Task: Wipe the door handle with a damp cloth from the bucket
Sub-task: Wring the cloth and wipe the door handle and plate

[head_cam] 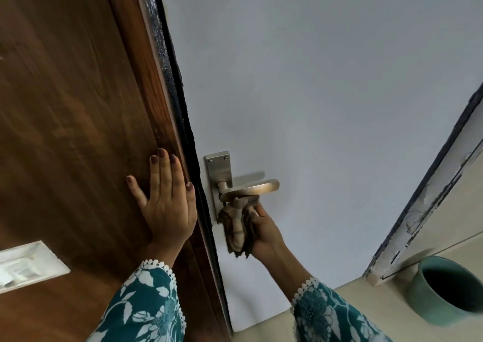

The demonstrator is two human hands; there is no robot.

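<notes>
A steel lever door handle (257, 188) on a steel backplate (219, 169) sits on the pale grey door (326, 93). My right hand (265, 230) is closed around a bunched brown cloth (239, 226), whose top presses against the underside of the lever near its stem. My left hand (164, 200) lies flat with fingers spread on the dark wooden frame (78, 106) just left of the door's edge. A teal bucket (444, 289) stands on the floor at the lower right; its inside is dark and I cannot see its contents.
The door's black edge (193, 158) runs between the wooden frame and the grey door. A white recessed plate (26, 266) is set into the wood at lower left. A chipped white frame (428, 205) rises at the right, above the beige tiled floor (352, 310).
</notes>
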